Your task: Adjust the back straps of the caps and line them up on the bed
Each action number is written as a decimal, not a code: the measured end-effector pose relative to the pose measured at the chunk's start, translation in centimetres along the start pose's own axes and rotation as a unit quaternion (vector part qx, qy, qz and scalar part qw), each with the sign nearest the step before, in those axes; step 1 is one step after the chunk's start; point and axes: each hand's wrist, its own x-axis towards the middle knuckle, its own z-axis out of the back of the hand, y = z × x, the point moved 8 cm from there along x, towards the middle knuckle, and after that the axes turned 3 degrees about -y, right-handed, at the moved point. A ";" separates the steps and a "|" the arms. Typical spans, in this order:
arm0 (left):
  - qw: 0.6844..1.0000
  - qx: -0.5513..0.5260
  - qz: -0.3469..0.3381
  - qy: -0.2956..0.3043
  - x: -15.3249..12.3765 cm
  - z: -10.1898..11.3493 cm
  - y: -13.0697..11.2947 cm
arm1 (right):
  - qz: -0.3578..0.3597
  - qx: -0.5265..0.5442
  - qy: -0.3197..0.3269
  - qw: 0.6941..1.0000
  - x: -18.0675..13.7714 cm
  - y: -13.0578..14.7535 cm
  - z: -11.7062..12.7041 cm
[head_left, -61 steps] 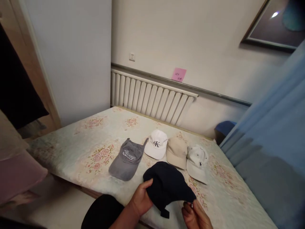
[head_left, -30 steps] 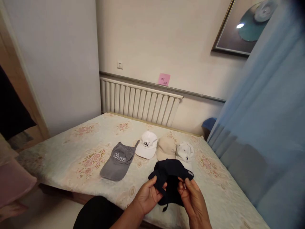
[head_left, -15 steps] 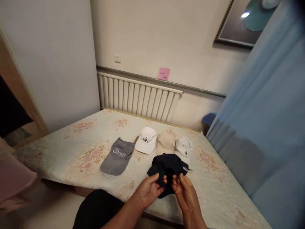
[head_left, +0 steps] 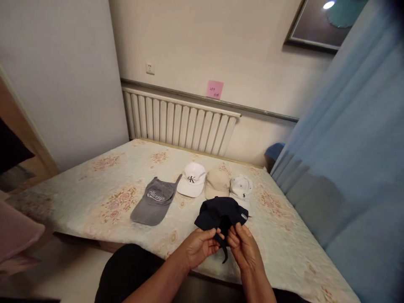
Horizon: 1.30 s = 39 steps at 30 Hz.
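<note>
A dark navy cap is held up over the near part of the bed, its back opening toward me. My left hand pinches the cap's lower left edge. On the other side, my right hand grips the edge below a small light label. A dark strap end hangs between the hands. Beyond it, a beige cap and a white cap with a small dark emblem are partly hidden by the navy one. A white CK cap and a grey cap with white lettering lie to the left.
The caps rest on a bed with a floral cover. Behind it are a white radiator, a pipe and a pink note on the wall. A blue curtain hangs along the right side. Pink cloth shows at far left.
A dark strap end now hangs loose below the navy cap between my hands. Both hands still hold the cap's edge. The view has shifted slightly, and the caps on the bed keep their places.
</note>
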 end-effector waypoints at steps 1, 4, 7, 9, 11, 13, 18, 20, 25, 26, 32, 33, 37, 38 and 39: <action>1.000 -0.008 0.001 -0.007 0.0 0.0 0.0 | 0.000 -0.004 -0.001 1.000 0.0 0.0 0.1; 0.999 -0.026 0.000 -0.032 0.0 0.2 -0.1 | -0.003 -0.022 -0.006 1.000 0.0 0.0 0.3; 0.999 -0.026 -0.004 -0.035 0.1 0.2 -0.3 | -0.011 -0.037 -0.005 0.999 0.0 0.0 0.5; 0.999 -0.022 -0.007 -0.030 0.2 0.3 -0.4 | -0.018 -0.041 -0.006 0.999 -0.1 -0.1 0.6; 0.999 -0.019 -0.010 -0.025 0.3 0.5 -0.5 | -0.024 -0.037 -0.010 0.999 -0.1 -0.1 0.7; 1.000 -0.017 -0.012 -0.021 0.4 0.7 -0.5 | -0.029 -0.030 -0.014 0.999 -0.2 -0.1 0.7; 1.000 -0.015 -0.012 -0.024 0.6 1.2 -0.2 | -0.028 -0.021 -0.013 0.999 -0.3 -0.1 0.6; 0.999 -0.014 -0.014 -0.027 0.7 1.4 -0.1 | -0.029 -0.023 -0.010 0.999 -0.3 -0.1 0.6; 0.999 -0.014 -0.009 -0.031 0.7 1.7 0.0 | -0.022 -0.036 -0.015 0.999 -0.3 -0.1 0.7; 0.999 -0.014 -0.007 -0.032 0.7 1.7 0.0 | -0.018 -0.040 -0.019 0.999 -0.3 -0.1 0.7; 0.999 -0.010 -0.003 -0.042 0.4 1.6 0.2 | -0.015 -0.047 -0.024 0.998 -0.5 0.0 0.6; 0.999 -0.006 -0.004 -0.046 0.4 1.6 0.2 | -0.016 -0.048 -0.025 0.998 -0.6 0.1 0.6; 0.999 0.014 -0.012 -0.048 0.2 1.6 0.2 | -0.019 -0.045 -0.025 0.998 -0.7 0.1 0.6; 0.998 0.020 -0.016 -0.049 0.1 1.5 0.2 | -0.020 -0.044 -0.024 0.999 -0.8 0.1 0.6; 0.998 0.028 -0.020 -0.051 0.0 1.5 0.2 | -0.021 -0.043 -0.022 0.999 -0.8 0.1 0.6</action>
